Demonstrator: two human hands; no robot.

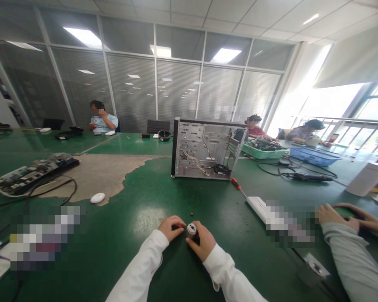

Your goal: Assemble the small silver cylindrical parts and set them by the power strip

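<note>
My right hand (204, 241) is closed around a small cylinder (191, 230) that stands low over the green tabletop. Its pale round top faces up and shows dark holes or slots; its exact kind is unclear. Just to the left, my left hand (170, 228) has its fingers stretched toward the cylinder, thumb and forefinger apart, with nothing visible in it. A tiny dark bit (192, 214) lies on the table just beyond both hands.
An open computer case (206, 151) stands ahead. A screwdriver (236, 183) lies beside a white power strip (256, 207). Left are a circuit assembly (34, 172) and a white disc (97, 198). A co-worker's hands (337, 218) are at right; green (264, 154) and blue (315, 156) baskets stand beyond.
</note>
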